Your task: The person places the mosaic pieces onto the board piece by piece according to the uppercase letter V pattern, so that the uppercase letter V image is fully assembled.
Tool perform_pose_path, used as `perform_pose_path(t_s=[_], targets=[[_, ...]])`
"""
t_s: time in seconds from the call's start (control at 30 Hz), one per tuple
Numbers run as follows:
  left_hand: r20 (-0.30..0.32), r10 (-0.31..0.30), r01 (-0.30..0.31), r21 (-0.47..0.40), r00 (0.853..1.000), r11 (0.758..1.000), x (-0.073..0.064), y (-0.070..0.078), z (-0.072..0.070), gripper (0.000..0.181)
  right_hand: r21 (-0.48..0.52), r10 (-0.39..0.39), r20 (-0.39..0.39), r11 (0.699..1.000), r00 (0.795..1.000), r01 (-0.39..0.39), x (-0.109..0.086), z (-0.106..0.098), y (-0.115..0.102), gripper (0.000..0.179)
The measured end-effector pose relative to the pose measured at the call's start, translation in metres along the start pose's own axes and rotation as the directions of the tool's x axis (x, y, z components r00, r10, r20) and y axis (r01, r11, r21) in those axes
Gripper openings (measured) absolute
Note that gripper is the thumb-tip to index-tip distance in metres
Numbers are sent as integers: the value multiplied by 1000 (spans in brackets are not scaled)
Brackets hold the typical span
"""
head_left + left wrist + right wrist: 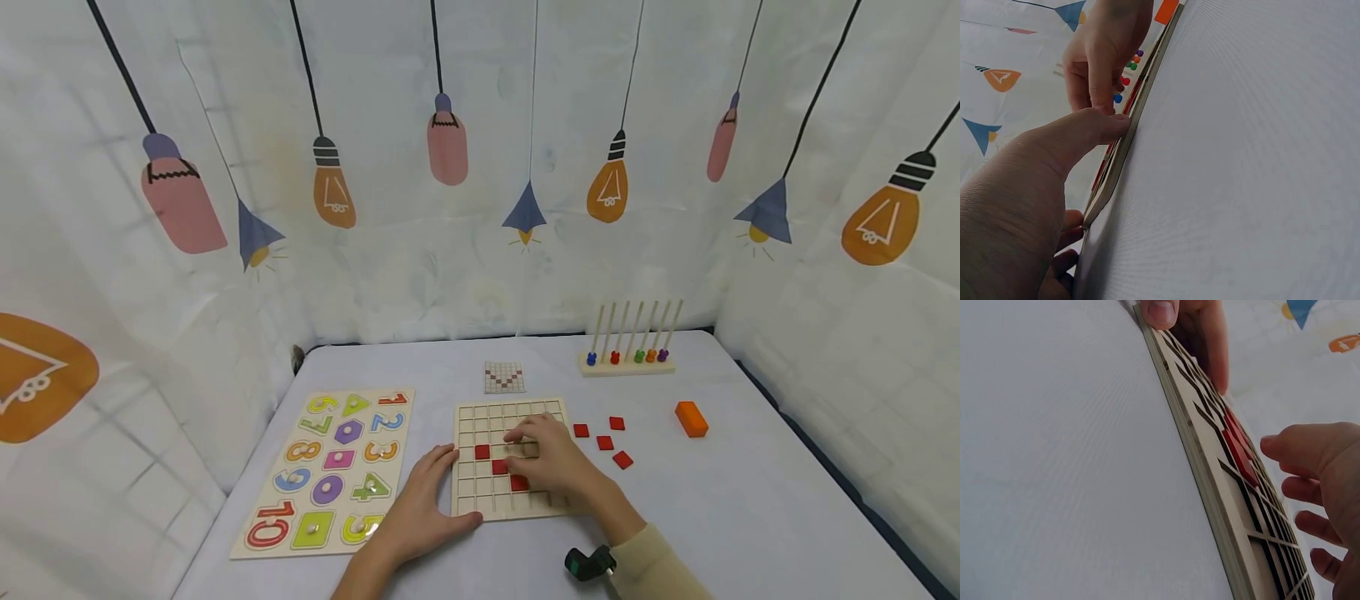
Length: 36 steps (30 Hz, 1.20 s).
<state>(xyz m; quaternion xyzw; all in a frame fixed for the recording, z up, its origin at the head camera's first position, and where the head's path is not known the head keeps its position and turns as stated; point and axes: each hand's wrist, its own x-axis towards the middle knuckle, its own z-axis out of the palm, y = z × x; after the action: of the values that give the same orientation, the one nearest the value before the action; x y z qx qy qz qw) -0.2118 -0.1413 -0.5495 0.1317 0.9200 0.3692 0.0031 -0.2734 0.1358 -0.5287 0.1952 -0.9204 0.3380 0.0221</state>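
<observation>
A pale wooden grid board lies on the white-covered table. Three red square tiles show on it in a diagonal: one red tile, a middle tile and a lower tile. My left hand spans the board's near left corner, thumb touching the near edge and fingers along the left side. Over the board's right half hovers my right hand, its thumb and fingers apart. The right wrist view shows nothing between those fingers. This hand hides part of the grid.
Several loose red tiles lie right of the board. Beyond it is a small pattern card. A number-and-shape puzzle sits left, a peg stand with beads back right, and an orange block far right.
</observation>
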Motion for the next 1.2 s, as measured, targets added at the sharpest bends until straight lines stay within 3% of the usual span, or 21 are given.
perform_pose_path(t_s=[0.37, 0.87, 1.2], targets=[[-1, -10, 10, 0, 1000, 1000, 0, -1, 1, 113, 28, 55, -21, 998, 998, -55, -11, -10, 17, 29], [-2, -14, 14, -9, 1000, 1000, 0, -3, 0, 114, 1, 21, -57, 1000, 998, -20, -24, -32, 35, 28], [1, -6, 6, -8, 1000, 1000, 1, -2, 1, 114, -8, 70, -78, 997, 994, -71, -35, -45, 50, 27]])
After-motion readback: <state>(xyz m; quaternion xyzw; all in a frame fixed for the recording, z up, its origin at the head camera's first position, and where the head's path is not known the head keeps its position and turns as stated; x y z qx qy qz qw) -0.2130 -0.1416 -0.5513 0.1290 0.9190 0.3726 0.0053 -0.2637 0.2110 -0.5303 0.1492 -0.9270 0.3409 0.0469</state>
